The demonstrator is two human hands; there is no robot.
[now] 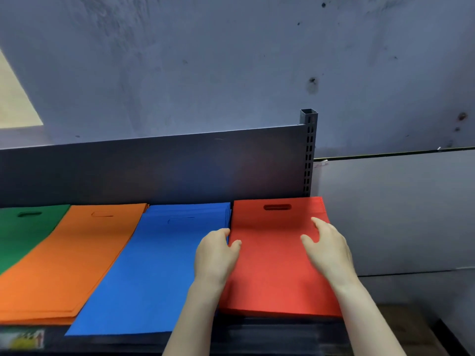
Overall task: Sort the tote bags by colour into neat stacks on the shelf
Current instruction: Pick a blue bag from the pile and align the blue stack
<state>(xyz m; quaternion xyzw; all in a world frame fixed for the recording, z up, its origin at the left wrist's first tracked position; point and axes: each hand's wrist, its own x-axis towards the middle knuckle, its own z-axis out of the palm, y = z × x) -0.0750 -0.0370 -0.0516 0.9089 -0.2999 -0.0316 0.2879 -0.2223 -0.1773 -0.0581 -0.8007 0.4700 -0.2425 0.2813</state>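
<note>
Left hand (216, 255) pinches left edge of flat red fabric tote stack (275, 268); right hand (330, 249) loose-fingered at right edge. Green stack (25, 232), orange stack (69, 258), blue stack (154, 268) alongside on dark metal shelf (270, 335). Sorting apparently done; squaring remains.

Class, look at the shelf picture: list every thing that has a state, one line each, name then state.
red stack: flat, rightmost, handle slot at the back.
blue stack: flat, back edges slightly fanned.
orange stack: flat, layers slightly offset.
green stack: flat, cut off by the frame.
left hand: grips the red stack's left edge, thumb on top.
right hand: open, at the red stack's right edge.
</note>
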